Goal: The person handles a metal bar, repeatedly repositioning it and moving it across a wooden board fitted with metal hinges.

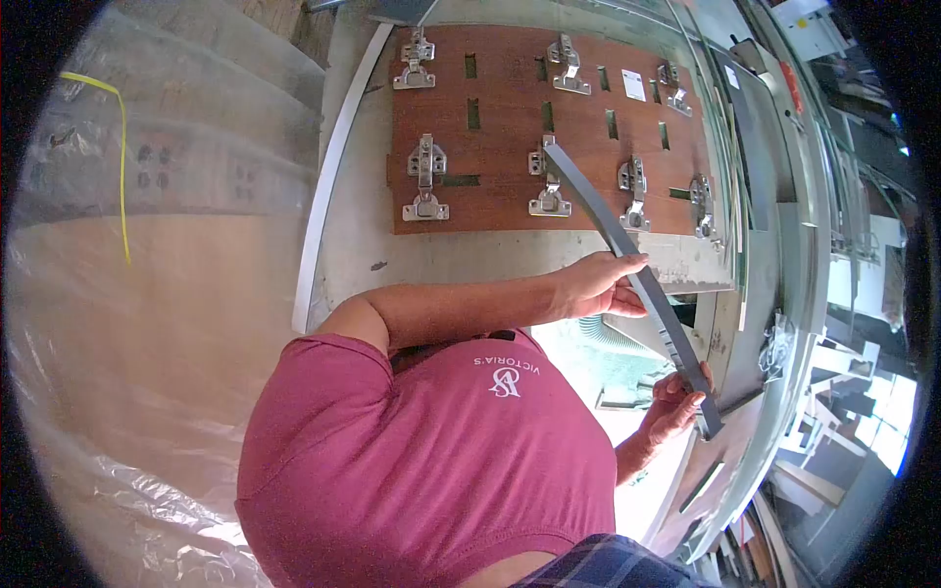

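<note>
A workshop, shown by metal hinges [426,162] on a slotted brown board [505,110] and scattered offcuts [809,482]

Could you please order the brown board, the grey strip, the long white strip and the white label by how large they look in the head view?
Largest to smallest:
1. Brown board
2. Grey strip and white strip: too alike to rank, and the raised grey one may be nearer the camera
3. White label
</note>
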The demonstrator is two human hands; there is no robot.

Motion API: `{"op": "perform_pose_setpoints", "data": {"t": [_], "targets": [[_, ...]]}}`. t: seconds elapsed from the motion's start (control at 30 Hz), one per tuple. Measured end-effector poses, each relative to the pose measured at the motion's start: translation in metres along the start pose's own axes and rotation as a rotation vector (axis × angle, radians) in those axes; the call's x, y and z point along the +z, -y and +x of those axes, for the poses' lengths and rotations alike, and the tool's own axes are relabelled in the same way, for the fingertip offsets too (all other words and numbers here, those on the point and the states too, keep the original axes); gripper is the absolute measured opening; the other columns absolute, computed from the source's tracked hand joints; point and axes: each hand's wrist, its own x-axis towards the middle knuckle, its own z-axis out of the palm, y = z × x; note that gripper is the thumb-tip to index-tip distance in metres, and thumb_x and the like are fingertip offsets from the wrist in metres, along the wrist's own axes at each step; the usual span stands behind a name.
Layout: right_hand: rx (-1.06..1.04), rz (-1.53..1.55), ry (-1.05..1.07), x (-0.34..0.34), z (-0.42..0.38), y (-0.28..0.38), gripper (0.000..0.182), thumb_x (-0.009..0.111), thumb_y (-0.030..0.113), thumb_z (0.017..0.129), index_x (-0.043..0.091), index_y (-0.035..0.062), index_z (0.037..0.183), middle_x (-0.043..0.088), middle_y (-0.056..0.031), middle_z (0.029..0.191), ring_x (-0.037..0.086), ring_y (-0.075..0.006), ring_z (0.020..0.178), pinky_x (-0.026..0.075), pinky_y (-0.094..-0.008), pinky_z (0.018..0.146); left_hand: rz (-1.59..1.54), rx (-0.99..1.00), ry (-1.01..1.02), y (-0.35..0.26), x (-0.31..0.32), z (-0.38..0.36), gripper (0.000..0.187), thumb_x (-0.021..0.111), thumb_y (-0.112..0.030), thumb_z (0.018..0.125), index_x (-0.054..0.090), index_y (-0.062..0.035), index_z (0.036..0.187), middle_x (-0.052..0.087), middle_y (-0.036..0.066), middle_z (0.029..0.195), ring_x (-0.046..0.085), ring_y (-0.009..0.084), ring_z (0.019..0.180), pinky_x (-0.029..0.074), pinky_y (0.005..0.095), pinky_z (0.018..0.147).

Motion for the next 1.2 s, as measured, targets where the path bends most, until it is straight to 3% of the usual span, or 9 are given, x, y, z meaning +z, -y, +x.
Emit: {"op": "perform_pose_setpoints", "data": {"t": [0.4, 0.93, 1.03, 1.1, 1.2], "targets": [[-0.163, -0.123, -0.136, -0.006, -0.015, 0.021, 0.063, 0.055, 0.050, 0.080, 0.039, 0.0058, 0.122, 0.042, 0.0011, 0.066, 0.039, -0.0065, 0.055, 0.033, -0.0198, 0.044, 0.127, -0.050, 0.163, 0.001, 0.034, 0.043, 0.030, 0.043, -0.026, 0.091, 0.045, 0.0014, 0.101, 0.058, 0.017, 0.097, 0.061, 0.0273, 0.087, 0.054, 0.0380, 0.075], [-0.159, -0.131, -0.116, -0.011, -0.018, 0.015, 0.061, 0.054, 0.048, 0.081, 0.040, 0.0054, 0.122, 0.045, 0.0003, 0.066, 0.043, -0.0071, 0.057, 0.034, -0.0192, 0.043, 0.158, -0.097, 0.134, 0.006, 0.037, 0.048, 0.027, 0.043, -0.026, 0.091, 0.044, 0.0001, 0.097, 0.058, 0.018, 0.094, 0.062, 0.0263, 0.085, 0.054, 0.0364, 0.077], [-0.190, -0.072, -0.156, -0.001, -0.019, 0.014, 0.069, 0.058, 0.054, 0.076, 0.040, 0.0058, 0.122, 0.047, -0.0008, 0.068, 0.045, -0.0076, 0.054, 0.036, -0.0190, 0.041, 0.158, -0.097, 0.143, 0.009, 0.035, 0.051, 0.026, 0.043, -0.026, 0.091, 0.043, -0.0003, 0.097, 0.059, 0.017, 0.094, 0.062, 0.0260, 0.084, 0.055, 0.0357, 0.076], [-0.111, -0.088, -0.018, 0.005, -0.020, 0.017, 0.076, 0.061, 0.058, 0.070, 0.040, 0.0061, 0.121, 0.051, -0.0025, 0.072, 0.047, -0.0082, 0.050, 0.038, -0.0188, 0.039, 0.198, -0.107, 0.176, 0.009, 0.036, 0.053, 0.026, 0.043, -0.026, 0.091, 0.041, -0.0006, 0.098, 0.059, 0.017, 0.094, 0.062, 0.0258, 0.084, 0.055, 0.0361, 0.075], [-0.118, -0.068, 0.003, 0.017, -0.018, 0.016, 0.066, 0.061, 0.054, 0.073, 0.042, 0.0093, 0.118, 0.055, -0.0094, 0.085, 0.050, -0.0098, 0.051, 0.040, -0.0190, 0.039, 0.194, -0.115, 0.188, 0.010, 0.042, 0.066, 0.027, 0.044, -0.026, 0.091, 0.040, 0.0000, 0.098, 0.057, 0.019, 0.097, 0.062, 0.0283, 0.085, 0.055, 0.0367, 0.074]]}}
